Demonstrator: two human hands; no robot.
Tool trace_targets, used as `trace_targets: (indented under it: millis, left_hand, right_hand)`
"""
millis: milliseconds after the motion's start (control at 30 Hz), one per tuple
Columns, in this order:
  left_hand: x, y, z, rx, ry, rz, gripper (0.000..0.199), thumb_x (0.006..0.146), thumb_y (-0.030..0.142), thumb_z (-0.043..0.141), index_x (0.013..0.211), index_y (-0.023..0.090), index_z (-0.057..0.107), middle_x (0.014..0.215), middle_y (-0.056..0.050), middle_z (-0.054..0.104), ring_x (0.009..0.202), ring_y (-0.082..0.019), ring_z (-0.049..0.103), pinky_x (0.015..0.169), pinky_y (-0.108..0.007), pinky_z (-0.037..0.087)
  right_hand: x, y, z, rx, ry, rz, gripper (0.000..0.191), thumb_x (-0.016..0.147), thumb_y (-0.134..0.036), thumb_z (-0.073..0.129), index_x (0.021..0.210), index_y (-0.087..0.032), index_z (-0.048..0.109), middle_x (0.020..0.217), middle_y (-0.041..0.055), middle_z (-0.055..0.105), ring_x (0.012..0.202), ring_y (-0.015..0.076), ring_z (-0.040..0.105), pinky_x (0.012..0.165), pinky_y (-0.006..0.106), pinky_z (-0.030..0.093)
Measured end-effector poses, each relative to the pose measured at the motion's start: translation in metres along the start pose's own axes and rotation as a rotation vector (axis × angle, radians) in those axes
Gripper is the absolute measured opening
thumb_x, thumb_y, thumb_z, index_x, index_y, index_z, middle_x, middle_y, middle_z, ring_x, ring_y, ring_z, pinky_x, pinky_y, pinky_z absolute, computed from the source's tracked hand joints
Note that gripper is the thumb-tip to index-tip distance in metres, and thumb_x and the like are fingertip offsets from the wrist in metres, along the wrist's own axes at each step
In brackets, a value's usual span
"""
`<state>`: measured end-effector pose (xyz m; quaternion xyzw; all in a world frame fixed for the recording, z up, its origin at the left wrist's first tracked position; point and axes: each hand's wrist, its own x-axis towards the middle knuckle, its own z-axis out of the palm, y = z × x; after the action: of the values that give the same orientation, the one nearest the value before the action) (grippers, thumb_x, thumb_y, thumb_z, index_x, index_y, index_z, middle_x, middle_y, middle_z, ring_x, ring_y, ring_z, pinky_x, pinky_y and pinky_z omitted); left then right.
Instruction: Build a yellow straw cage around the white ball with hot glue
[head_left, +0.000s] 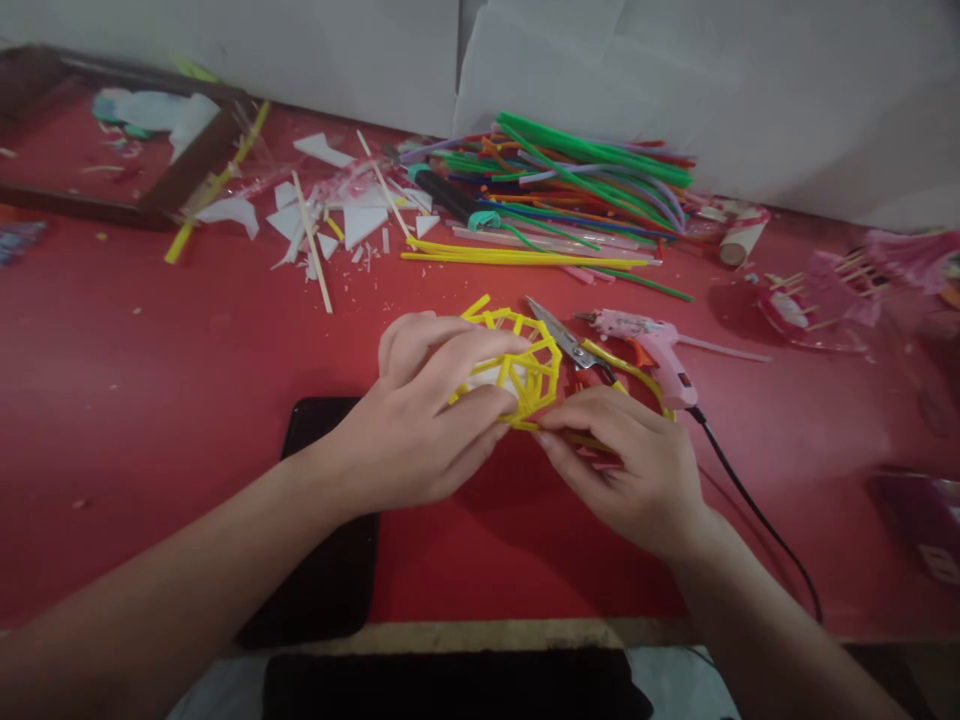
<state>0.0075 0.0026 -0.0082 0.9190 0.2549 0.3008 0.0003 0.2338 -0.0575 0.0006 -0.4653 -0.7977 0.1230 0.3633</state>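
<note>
My left hand [427, 420] is closed around a small round openwork frame [551, 355] built of short yellow pieces that look like pipe cleaner, with something white inside it. At the frame's lower right edge, the thumb and forefinger of my right hand [630, 460] pinch a yellow pipe cleaner [529, 426]. Part of the frame is hidden by my left fingers. Just beyond my right hand lie open scissors [574, 345], their handles partly covered. A curved yellow length [637, 372] lies between them and a pink glue gun [652, 350].
Several coloured pipe cleaners [592, 170] are piled at the back, near a black-and-teal tool [454, 198]. White scraps [364, 225] and thin sticks [311, 245] lie left of them. A black tablet-like slab [337, 570] rests under my left forearm. The glue gun's cord [757, 510] runs down the right side.
</note>
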Motion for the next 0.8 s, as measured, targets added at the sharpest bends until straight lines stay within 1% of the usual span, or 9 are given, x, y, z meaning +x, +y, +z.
trace_targets:
  millis: [133,267,367,433,567,700,800]
  left_hand:
    - [-0.0004,-0.0001,0.0001,0.009,0.019,0.017,0.007,0.094,0.021,0.058,0.098,0.022,0.063,0.140,-0.011,0.059,0.123,-0.034,0.053,0.105,-0.057,0.044]
    - [-0.0004,0.0001,-0.0003,0.022,0.014,0.024,0.007,0.094,0.019,0.059,0.099,0.019,0.064,0.139,-0.013,0.059,0.123,-0.034,0.052,0.106,-0.055,0.042]
    - [-0.0004,-0.0003,-0.0004,0.030,0.030,0.039,0.005,0.095,0.018,0.060,0.098,0.019,0.064,0.139,-0.011,0.058,0.122,-0.032,0.052,0.105,-0.053,0.042]
    - [-0.0007,-0.0007,0.0000,0.025,0.045,0.039,0.004,0.094,0.018,0.062,0.097,0.020,0.064,0.139,-0.009,0.058,0.123,-0.031,0.052,0.107,-0.052,0.041]
    - [-0.0007,-0.0008,0.0013,0.012,0.048,0.026,0.003,0.094,0.019,0.063,0.096,0.021,0.065,0.141,-0.008,0.058,0.124,-0.031,0.053,0.110,-0.054,0.040]
    - [0.0002,-0.0003,0.0009,-0.016,0.068,0.000,0.004,0.093,0.020,0.064,0.096,0.022,0.066,0.141,-0.008,0.057,0.124,-0.032,0.051,0.106,-0.053,0.044]
    - [0.0002,-0.0002,-0.0002,-0.041,0.059,-0.014,0.004,0.094,0.021,0.063,0.096,0.022,0.067,0.142,-0.009,0.056,0.125,-0.033,0.049,0.105,-0.055,0.045]
  right_hand:
    - [0.0000,-0.0003,-0.0007,-0.023,0.001,0.005,0.007,0.091,-0.013,0.067,0.092,-0.020,0.069,0.082,0.0019,0.075,0.073,0.0121,0.070,0.068,0.023,0.058]
    - [0.0003,-0.0023,-0.0031,-0.028,-0.024,0.014,0.004,0.090,-0.014,0.068,0.089,-0.018,0.070,0.079,0.0010,0.074,0.071,0.0102,0.069,0.069,0.020,0.056]
    - [0.0006,-0.0042,-0.0043,-0.019,-0.035,0.043,0.004,0.089,-0.014,0.069,0.088,-0.017,0.070,0.078,0.0004,0.074,0.069,0.0090,0.069,0.067,0.019,0.055]
    - [0.0009,-0.0052,-0.0047,-0.015,-0.033,0.054,0.004,0.089,-0.014,0.069,0.087,-0.017,0.070,0.076,-0.0002,0.074,0.066,0.0087,0.068,0.064,0.018,0.054]
    - [0.0017,-0.0062,-0.0055,0.002,-0.029,0.071,0.006,0.090,-0.014,0.068,0.085,-0.018,0.069,0.074,-0.0006,0.072,0.063,0.0084,0.066,0.059,0.018,0.052]
    - [0.0014,-0.0056,-0.0056,0.015,-0.020,0.075,0.007,0.090,-0.014,0.068,0.085,-0.018,0.069,0.072,-0.0012,0.072,0.062,0.0083,0.066,0.059,0.018,0.052]
    - [0.0009,-0.0057,-0.0044,0.020,-0.027,0.074,0.006,0.090,-0.014,0.068,0.085,-0.019,0.069,0.073,-0.0013,0.072,0.062,0.0089,0.066,0.059,0.019,0.052]
